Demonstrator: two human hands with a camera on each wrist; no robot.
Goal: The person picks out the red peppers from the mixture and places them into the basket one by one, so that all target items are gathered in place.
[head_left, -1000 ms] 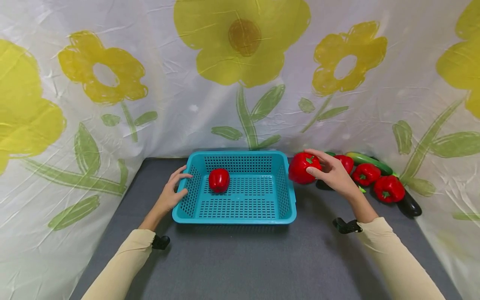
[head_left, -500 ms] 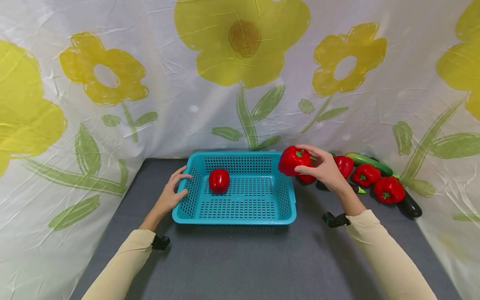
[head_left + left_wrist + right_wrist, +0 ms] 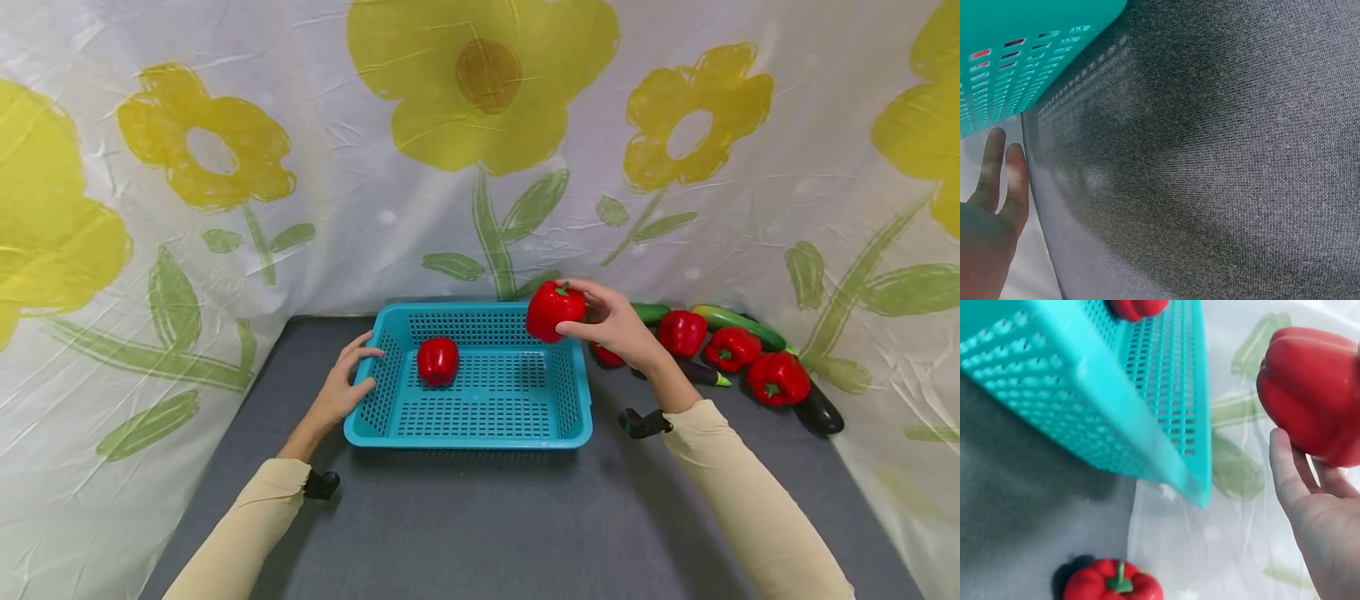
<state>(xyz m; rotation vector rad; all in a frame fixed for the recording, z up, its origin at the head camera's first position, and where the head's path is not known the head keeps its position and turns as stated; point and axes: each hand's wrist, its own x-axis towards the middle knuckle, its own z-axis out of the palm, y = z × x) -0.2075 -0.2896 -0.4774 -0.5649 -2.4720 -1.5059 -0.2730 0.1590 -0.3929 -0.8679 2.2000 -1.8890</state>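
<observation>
My right hand (image 3: 618, 329) holds a red bell pepper (image 3: 551, 312) above the back right part of the blue plastic basket (image 3: 468, 443). Thumb and fingers grip the pepper from its right side, its green stem facing up. In the right wrist view the held pepper (image 3: 1313, 394) is raised beyond the basket rim (image 3: 1116, 406). A second red bell pepper (image 3: 438, 361) lies inside the basket, left of its middle. My left hand (image 3: 339, 390) is at the basket's left rim, its fingers spread and loosely bent. The left wrist view shows two fingers (image 3: 1016, 181) near the basket wall.
Right of the basket, several red bell peppers (image 3: 777, 378) lie with eggplants (image 3: 819, 412) and green zucchini-like vegetables (image 3: 738, 325). A flower-printed cloth (image 3: 322, 208) rises behind the grey table (image 3: 480, 525).
My right hand has carried the red bell pepper leftward and slightly up, from beside the basket's right rim to over the basket. The left hand and the basket stay in place.
</observation>
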